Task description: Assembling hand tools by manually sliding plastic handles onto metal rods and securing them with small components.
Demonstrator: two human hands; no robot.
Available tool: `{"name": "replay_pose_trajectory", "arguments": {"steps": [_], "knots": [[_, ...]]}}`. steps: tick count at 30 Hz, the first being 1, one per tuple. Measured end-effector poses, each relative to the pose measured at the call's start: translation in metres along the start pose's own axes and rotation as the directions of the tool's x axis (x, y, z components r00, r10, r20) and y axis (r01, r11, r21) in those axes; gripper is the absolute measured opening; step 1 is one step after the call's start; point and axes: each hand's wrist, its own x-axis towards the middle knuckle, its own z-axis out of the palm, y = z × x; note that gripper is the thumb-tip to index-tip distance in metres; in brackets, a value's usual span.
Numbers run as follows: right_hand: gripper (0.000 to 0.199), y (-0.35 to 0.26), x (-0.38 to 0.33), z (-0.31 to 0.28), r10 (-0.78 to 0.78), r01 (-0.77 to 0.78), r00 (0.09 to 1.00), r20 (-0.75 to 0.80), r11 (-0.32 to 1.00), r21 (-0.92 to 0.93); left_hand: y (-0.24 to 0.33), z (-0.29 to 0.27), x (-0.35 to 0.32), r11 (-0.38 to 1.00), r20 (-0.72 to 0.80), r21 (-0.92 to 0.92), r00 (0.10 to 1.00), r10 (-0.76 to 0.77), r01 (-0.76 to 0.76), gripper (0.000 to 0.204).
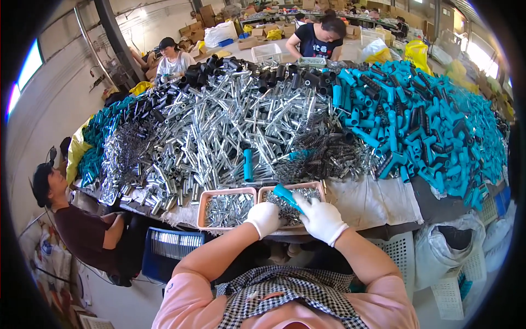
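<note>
My right hand (321, 218), in a white glove, grips a teal plastic tube-shaped handle (286, 196) that slants up and to the left over the right pink tray (324, 189). My left hand (264, 219), also gloved in white, is closed at that tray's near left corner; what its fingers hold, if anything, is hidden. Small metal parts fill the right tray. Beside it, the left pink tray (199, 215) holds small silver metal pins. Just behind the trays a single teal tube (248, 165) stands out against the silver parts.
A large heap of silver metal tubes (219, 120) covers the table, with dark springs (331, 153) in front. Teal handles (405, 120) pile up at right. Two people work across the table; another person (82, 230) is at left. A blue crate (170, 249) stands below the table edge.
</note>
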Motion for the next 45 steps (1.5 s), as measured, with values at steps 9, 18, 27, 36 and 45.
{"name": "replay_pose_trajectory", "arguments": {"steps": [9,18,27,36,45], "knots": [[0.062,0.022,0.002,-0.001,-0.037,0.109,0.967,-0.252,0.954,0.280,-0.016,0.045,0.010,0.963,-0.447,-0.170,0.887,0.114,-0.210,0.022],[0.031,0.000,-0.021,0.011,-0.071,-0.533,0.800,0.596,-0.542,0.650,-0.021,0.007,-0.008,0.800,-0.711,-0.378,0.700,0.071,-0.466,0.019],[0.036,-0.014,-0.025,0.020,-0.237,-0.546,0.809,0.538,-0.644,0.536,-0.004,-0.037,-0.042,0.730,-0.749,-0.111,0.539,0.385,-0.675,0.018],[0.052,-0.012,-0.034,0.004,-0.170,-0.562,0.819,0.548,-0.435,0.704,-0.012,-0.034,-0.030,0.555,-0.532,-0.419,0.690,0.491,-0.719,0.015],[0.065,-0.007,-0.035,-0.009,-0.104,-0.555,0.823,0.559,0.065,0.829,-0.006,-0.040,-0.023,0.688,-0.246,-0.494,0.844,0.476,-0.532,0.029]]}}
